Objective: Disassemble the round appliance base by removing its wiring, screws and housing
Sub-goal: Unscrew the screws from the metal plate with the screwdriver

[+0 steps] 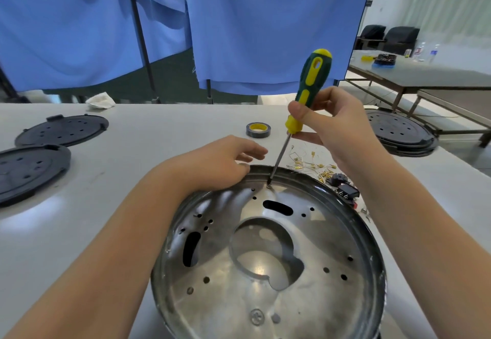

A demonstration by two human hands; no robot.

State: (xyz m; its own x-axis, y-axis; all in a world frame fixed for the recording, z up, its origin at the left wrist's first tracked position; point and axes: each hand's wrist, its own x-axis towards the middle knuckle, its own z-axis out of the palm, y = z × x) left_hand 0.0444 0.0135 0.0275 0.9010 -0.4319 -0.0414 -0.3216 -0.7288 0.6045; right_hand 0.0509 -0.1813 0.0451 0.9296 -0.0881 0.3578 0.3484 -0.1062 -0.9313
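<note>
Right now the round metal base (268,253) lies on the near part of the white table (132,136), open side up. At its far rim sits a screw (268,186), with the screwdriver (305,99) tip set in it. The right hand (337,126) grips the handle to turn it, while the left hand (223,163) rests loosely curled on the far-left rim, probably steadying the base. Pulled wires (313,166) lie just beyond, right.
</note>
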